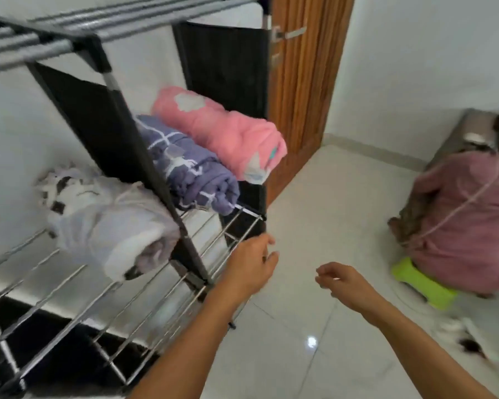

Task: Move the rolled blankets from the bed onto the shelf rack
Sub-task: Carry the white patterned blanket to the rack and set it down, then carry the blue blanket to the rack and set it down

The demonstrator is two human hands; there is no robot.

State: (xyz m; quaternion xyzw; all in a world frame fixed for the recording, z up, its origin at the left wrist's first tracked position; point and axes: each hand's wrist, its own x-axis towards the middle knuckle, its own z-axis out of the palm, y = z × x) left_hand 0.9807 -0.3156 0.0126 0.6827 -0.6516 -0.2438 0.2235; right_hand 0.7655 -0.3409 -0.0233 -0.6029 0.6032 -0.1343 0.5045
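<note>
Shelf rack (69,283) cut off at left edge, seated person (467,220) motion-blurred, cropped at right.

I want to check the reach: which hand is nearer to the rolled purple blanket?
Left. The left hand is just below the rolled purple blanket, at the rack's front edge; the right hand is farther right, over the floor.

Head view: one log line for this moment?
blankets on shelf rack: pink, purple, white | left hand: empty, at rack edge | right hand: empty
</note>
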